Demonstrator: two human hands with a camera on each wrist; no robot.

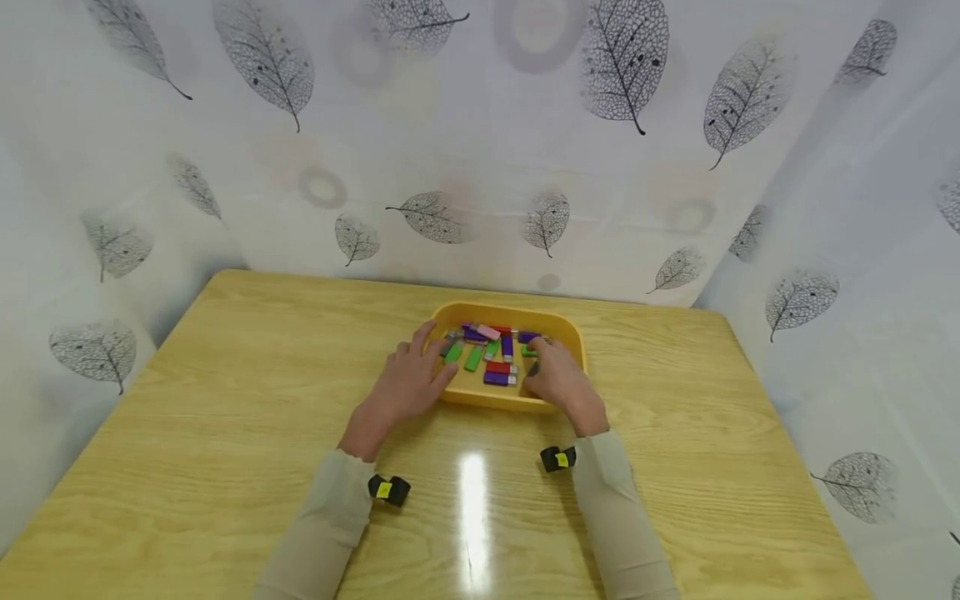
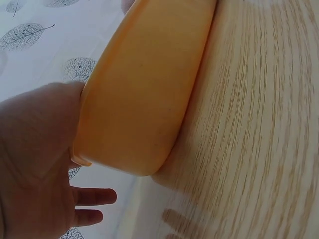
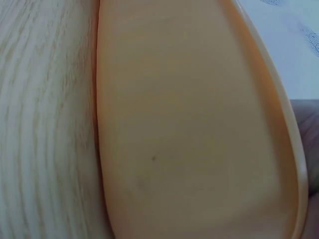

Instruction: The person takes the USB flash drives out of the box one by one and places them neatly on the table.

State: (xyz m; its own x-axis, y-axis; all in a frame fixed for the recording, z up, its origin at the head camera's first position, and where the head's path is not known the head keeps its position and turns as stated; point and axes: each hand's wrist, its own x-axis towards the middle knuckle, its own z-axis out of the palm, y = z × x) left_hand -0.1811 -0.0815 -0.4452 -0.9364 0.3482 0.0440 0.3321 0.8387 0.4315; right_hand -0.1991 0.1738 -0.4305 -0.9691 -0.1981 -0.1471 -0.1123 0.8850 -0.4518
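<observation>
- The sticks (image 1: 507,347), coloured with pale metal plugs, lie in the shallow tray (image 1: 491,400), which sits on the table (image 1: 675,417) towards its far edge.
- The left grip (image 1: 405,379) is spread at the tray's left end, thumb at the near corner; the left wrist view shows two fingers straight out past the wall.
- The right grip (image 1: 558,375) reaches into the tray's right end, fingers bent down. Whether it pinches a stick cannot be told; the dark thing (image 1: 533,368) by its thumb is too small to make out.
- The sticks look light, stiff and fairly sturdy; their smooth cases may slip, so a fingertip pinch across the coloured body seems better than one on the plug.
- The green stick (image 1: 473,358) has room along both long sides, probably the easiest hold.
- The purple stick (image 1: 496,378) and the red stick (image 1: 498,367) lie close side by side, so taking them by their ends looks simpler.
- The pink stick (image 1: 488,332) lies across others; lifting it upwards should disturb its neighbours less than dragging.
- The tray looks like light, firm plastic that could slide; its rim at the short ends seems the best hold.
</observation>
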